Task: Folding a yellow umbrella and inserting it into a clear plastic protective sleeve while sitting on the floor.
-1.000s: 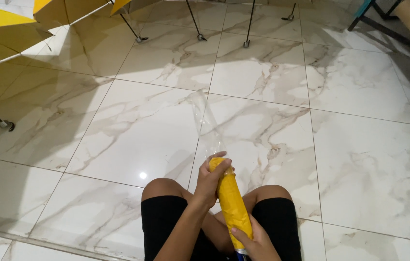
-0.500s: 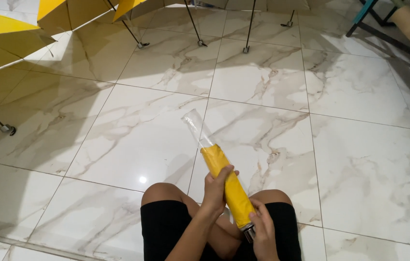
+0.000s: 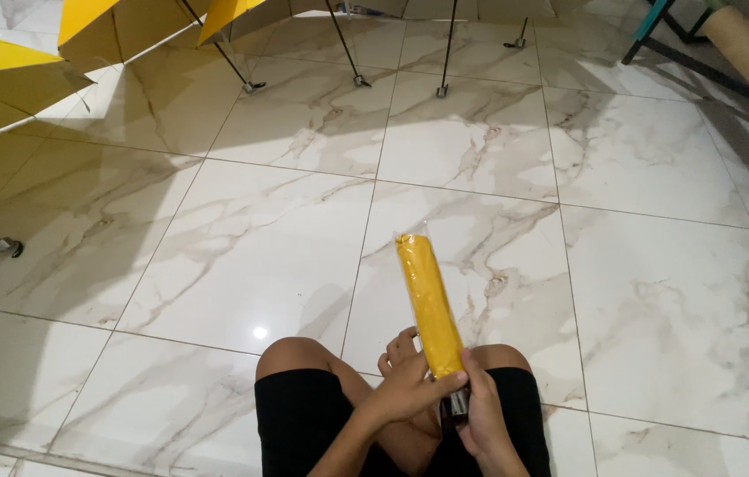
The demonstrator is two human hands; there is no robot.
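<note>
The left hand [image 3: 410, 384] pinches the low part of the folded yellow umbrella [image 3: 429, 305], and the right hand [image 3: 485, 408] closes around its dark handle [image 3: 455, 406] just beside it. The clear plastic sleeve [image 3: 410, 240], which half a second ago stood out empty far beyond the tip, now covers the umbrella almost fully, and the umbrella points up and away from both hands over the marble floor [image 3: 260, 238]

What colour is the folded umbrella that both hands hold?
Yellow; the folded umbrella shows best in the head view, its only view.
</note>
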